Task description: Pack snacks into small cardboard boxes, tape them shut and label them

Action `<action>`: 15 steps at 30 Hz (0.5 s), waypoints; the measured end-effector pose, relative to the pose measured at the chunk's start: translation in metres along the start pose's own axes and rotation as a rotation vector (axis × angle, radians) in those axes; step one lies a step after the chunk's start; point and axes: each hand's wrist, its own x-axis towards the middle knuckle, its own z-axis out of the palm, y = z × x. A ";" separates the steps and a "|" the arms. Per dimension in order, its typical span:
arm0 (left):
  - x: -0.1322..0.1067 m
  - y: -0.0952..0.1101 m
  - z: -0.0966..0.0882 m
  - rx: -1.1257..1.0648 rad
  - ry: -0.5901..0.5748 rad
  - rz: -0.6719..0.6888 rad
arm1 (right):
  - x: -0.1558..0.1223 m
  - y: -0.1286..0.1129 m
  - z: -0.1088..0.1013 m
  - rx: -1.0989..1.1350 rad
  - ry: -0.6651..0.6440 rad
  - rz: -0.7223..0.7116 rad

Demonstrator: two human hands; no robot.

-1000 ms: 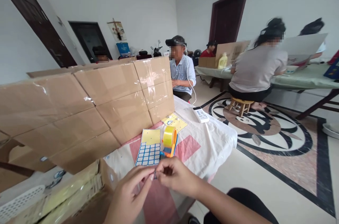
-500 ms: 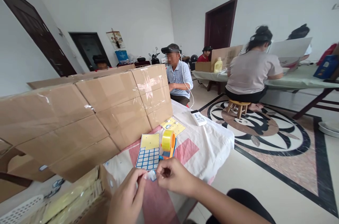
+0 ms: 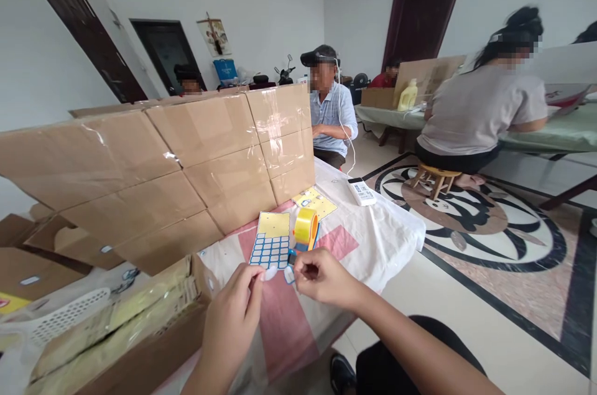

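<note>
My left hand (image 3: 240, 295) is closed in a pinch on a small whitish piece (image 3: 270, 272) at its fingertips. Just to the right, my right hand (image 3: 319, 274) has its thumb and finger pressed together at the edge of a blue-bordered white sticker (image 3: 289, 275). Beyond both hands lies a sticker sheet (image 3: 270, 250), its near part covered in blue-bordered labels and its far part bare yellow. Behind my right fingers stands a tape dispenser (image 3: 314, 230) with a roll of yellow tape (image 3: 305, 226); the fingers hide part of its base.
Stacked cardboard boxes (image 3: 209, 165) wall off the table's far left side. An open carton of flat yellowish packs (image 3: 130, 326) stands at my left, beside a white basket (image 3: 69, 317). A white device (image 3: 362, 192) lies near the right edge. Several people work nearby.
The sticker and the whitish piece, close together between my fingertips before, now show apart, one at each hand. My view has turned, shifting the room within the frame.
</note>
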 end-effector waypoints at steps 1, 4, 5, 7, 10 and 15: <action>0.000 -0.001 0.000 0.004 0.006 -0.009 | 0.004 0.001 -0.009 -0.033 0.014 -0.009; -0.002 -0.004 0.001 0.013 0.010 -0.026 | 0.027 0.014 -0.055 -0.230 0.208 0.070; -0.003 -0.004 0.001 0.013 0.007 -0.028 | 0.036 0.022 -0.073 -0.324 0.320 0.151; -0.006 -0.005 0.001 0.006 -0.008 -0.029 | 0.052 0.040 -0.107 -0.407 0.451 0.256; -0.012 -0.008 0.002 -0.005 -0.060 -0.038 | 0.070 0.073 -0.138 -0.503 0.526 0.385; -0.023 -0.016 0.006 0.001 -0.115 -0.037 | 0.097 0.118 -0.133 -0.651 0.490 0.496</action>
